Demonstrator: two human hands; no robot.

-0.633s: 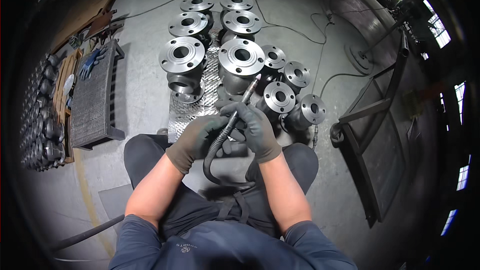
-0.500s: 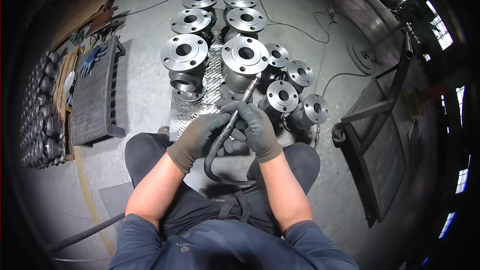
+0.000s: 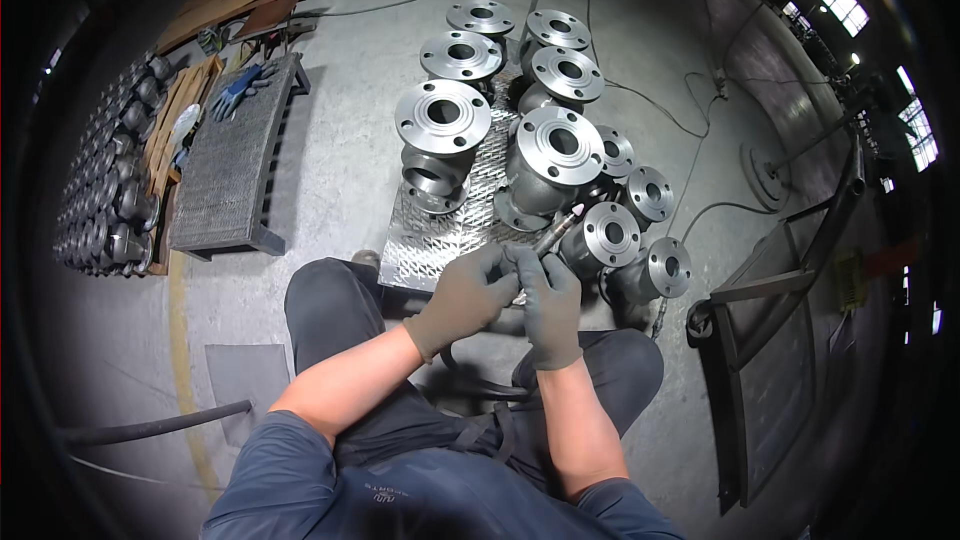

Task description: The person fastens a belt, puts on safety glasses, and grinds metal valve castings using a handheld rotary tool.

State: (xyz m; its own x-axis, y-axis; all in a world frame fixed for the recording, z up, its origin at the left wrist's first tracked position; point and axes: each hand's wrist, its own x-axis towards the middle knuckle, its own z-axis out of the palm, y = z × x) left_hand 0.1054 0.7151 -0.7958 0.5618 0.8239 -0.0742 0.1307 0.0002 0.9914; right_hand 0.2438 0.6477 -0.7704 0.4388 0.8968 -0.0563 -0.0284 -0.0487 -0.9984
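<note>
Both my hands wear grey work gloves and meet in front of my knees. My right hand (image 3: pixel 552 305) is closed round a slim air die grinder (image 3: pixel 556 231), whose pale pointed tip sticks out beyond the fingers, close to the flanged fittings. My left hand (image 3: pixel 465 302) has its fingertips pinched together against the right hand's fingers; what lies between them is hidden. A black hose (image 3: pixel 490 389) curves below the hands. Just ahead, a grey metal valve body (image 3: pixel 540 187) stands upright with a shiny round flange (image 3: pixel 562 145) on top. Another flanged valve body (image 3: pixel 436 171) stands to its left.
More flanged bodies (image 3: pixel 461 54) stand in rows on a treadplate bench (image 3: pixel 430 240); smaller ones (image 3: pixel 612 234) cluster at its right. At left are a dark low table (image 3: pixel 225 180) with blue gloves (image 3: pixel 238 92) and stacked castings (image 3: pixel 110 180). A metal frame (image 3: pixel 765 285) stands at right; cables cross the floor.
The grinder has swung to the right and lower, its tip leaving the near flange's edge. My hands have moved right, fingertips now together. The whole view has shifted with my head.
</note>
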